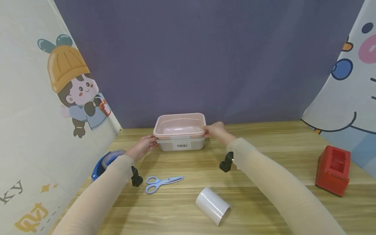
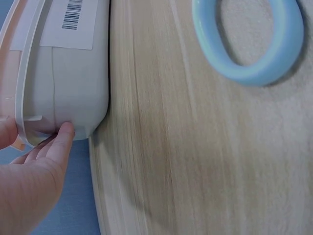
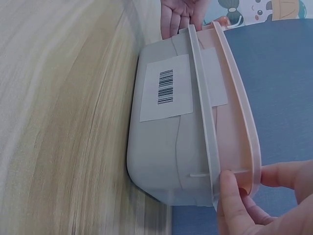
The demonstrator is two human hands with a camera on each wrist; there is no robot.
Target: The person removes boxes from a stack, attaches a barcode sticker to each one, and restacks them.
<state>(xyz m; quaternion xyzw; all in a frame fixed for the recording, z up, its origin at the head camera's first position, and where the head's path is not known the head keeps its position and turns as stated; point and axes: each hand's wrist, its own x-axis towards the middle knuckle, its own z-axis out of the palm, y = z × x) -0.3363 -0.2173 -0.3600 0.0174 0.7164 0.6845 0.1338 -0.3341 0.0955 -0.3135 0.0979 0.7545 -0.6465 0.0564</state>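
Note:
A pale pink plastic box [image 1: 180, 125] sits nested in a light grey box [image 1: 195, 145] with a barcode label, both near the back of the table. At the right end, my right hand [image 1: 216, 131] pinches the pink box's rim between thumb and fingers; one fingertip touches the grey rim. My left hand [image 1: 144, 146] is at the left end. Its fairly straight fingers [image 2: 61, 144] touch the grey box's end wall, and its thumb lies by the pink box. Light blue scissors [image 1: 160, 182] lie in front of the boxes.
A curved, glossy white piece [image 1: 212, 205] lies near the table's front. To the right stands a red tape dispenser [image 1: 333, 171]. A blue tape dispenser [image 1: 100, 166] is partly hidden behind the left forearm. A dark blue curtain [image 1: 205, 65] hangs behind the table.

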